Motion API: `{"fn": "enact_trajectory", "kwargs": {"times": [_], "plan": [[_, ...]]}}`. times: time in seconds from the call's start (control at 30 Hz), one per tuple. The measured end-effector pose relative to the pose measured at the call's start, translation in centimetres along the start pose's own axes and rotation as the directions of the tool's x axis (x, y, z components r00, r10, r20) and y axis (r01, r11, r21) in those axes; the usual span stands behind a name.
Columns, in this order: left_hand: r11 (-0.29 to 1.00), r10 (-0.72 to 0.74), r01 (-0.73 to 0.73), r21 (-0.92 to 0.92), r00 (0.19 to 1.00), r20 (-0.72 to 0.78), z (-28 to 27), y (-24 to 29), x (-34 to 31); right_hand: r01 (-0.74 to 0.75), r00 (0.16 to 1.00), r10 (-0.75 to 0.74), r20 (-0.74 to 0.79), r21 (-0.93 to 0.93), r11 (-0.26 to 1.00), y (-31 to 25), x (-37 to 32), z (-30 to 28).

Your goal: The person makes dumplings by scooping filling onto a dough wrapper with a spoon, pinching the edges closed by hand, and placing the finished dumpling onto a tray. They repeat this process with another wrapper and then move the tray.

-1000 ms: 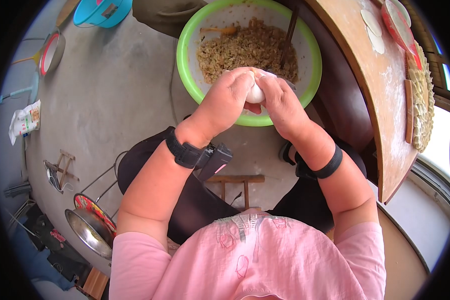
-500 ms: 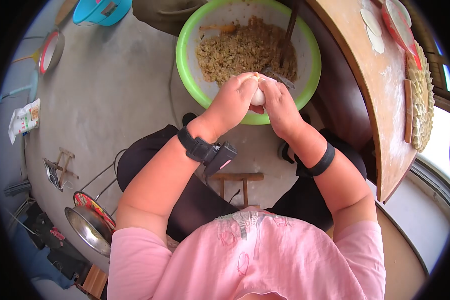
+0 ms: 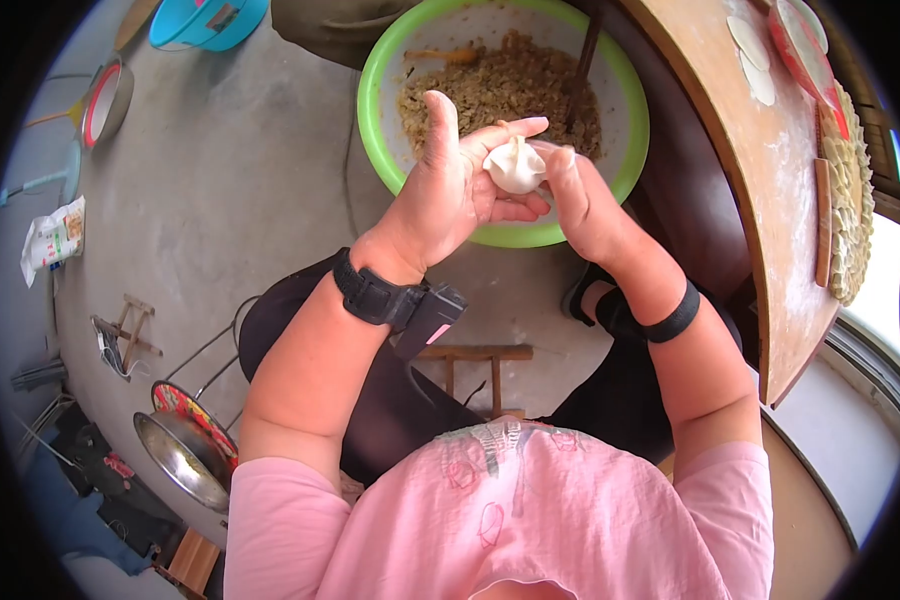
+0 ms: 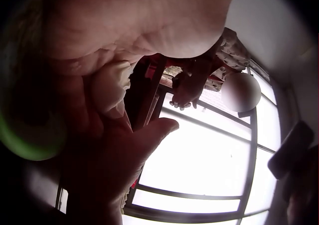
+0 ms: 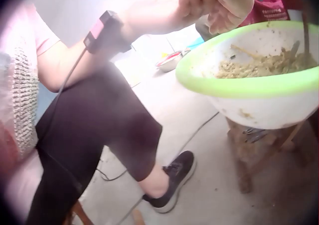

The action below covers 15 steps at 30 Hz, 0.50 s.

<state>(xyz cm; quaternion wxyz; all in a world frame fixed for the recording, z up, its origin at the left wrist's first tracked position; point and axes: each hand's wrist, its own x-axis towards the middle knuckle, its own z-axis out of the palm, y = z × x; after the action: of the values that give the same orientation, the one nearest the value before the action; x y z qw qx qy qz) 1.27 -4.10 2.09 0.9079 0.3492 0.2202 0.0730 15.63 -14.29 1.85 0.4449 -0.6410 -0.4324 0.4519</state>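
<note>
The white pleated dough dumpling [image 3: 516, 166] sits on the fingers of the left hand [image 3: 442, 195], which is spread wide, thumb up, over the round white bowl with a green rim [image 3: 372, 110]. Just right, the right hand [image 3: 592, 215] is open, nearly straight; I can't tell if it touches.

L hand [image 3: 448, 190] has opened from its squeeze, thumb now up & out, w/ the dumpling [image 3: 516, 167] lying on its fingers, pleated top exposed vs. mostly covered before. R hand [image 3: 587, 205] has also uncurled, thumb off the top, now alongside.
</note>
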Motion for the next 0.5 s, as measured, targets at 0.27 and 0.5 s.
{"fn": "enact_trajectory", "kwargs": {"times": [0.27,0.5], "plan": [[0.998,0.064,-0.064,-0.008,0.996,-0.063,0.4,-0.2,0.1,0.098,0.981,-0.113,-0.157,-0.104,0.990,-0.7,1.0,-1.9],[0.993,0.086,-0.081,0.087,0.994,-0.060,0.4,-0.5,0.1,0.023,0.998,-0.028,-0.051,-0.090,0.996,-1.0,1.0,-1.4]]}}
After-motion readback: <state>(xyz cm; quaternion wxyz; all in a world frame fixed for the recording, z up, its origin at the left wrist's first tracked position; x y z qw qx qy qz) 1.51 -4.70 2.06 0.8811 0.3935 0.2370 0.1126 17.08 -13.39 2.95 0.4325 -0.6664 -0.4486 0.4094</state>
